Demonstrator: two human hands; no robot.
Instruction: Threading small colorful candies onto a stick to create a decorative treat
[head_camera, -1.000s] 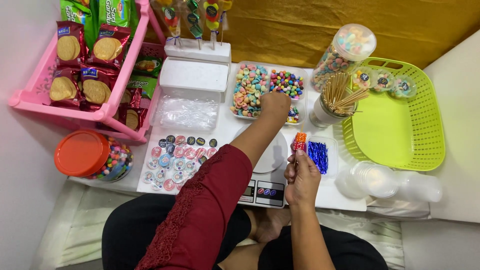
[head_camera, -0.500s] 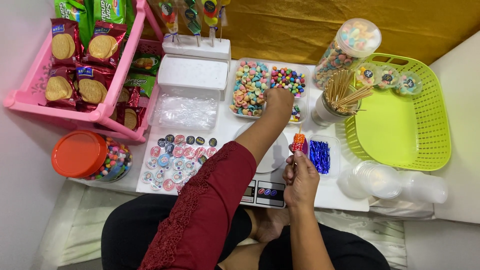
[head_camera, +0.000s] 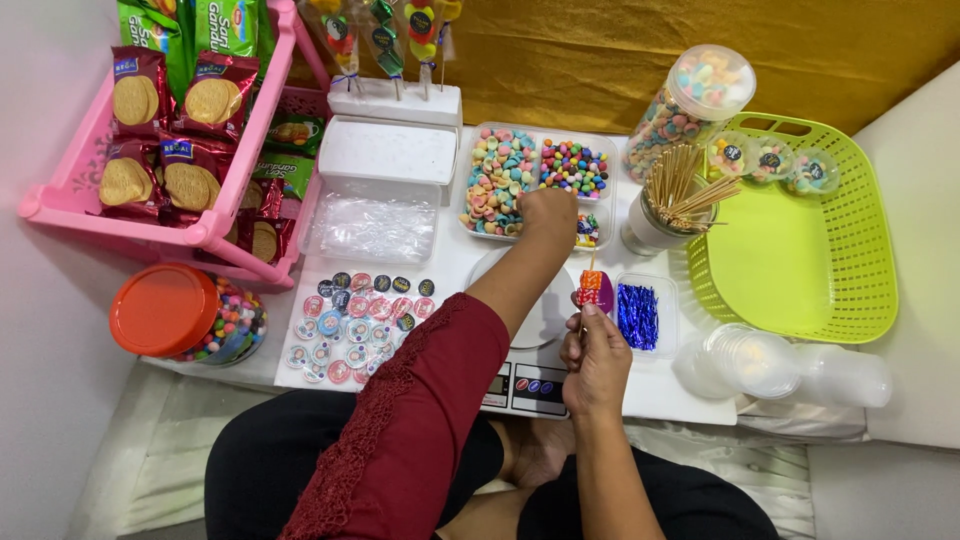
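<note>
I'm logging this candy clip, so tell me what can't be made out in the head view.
- Left hand over the candy tray: whatever its grip holds is hidden beneath the hand.
- Kitchen scale: its platform is mostly hidden by the forearm.
- Round stickers: designs too small.
- Right hand holds a candy skewer; lower stick hidden.

Left hand (head_camera: 546, 212) reaches into the candy tray (head_camera: 470, 225); right hand (head_camera: 596, 352) holds a candy skewer (head_camera: 591, 285).

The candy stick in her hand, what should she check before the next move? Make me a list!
1. Stick gripped by right hand: ok.
2. Stick upright with candy on it: ok.
3. Left hand over the candy tray: ok.
4. Left hand holding a candy: cannot tell, fingers face down.
5. Scale beneath the stick: ok.
6. Spare sticks in the cup nearby: ok.
</note>
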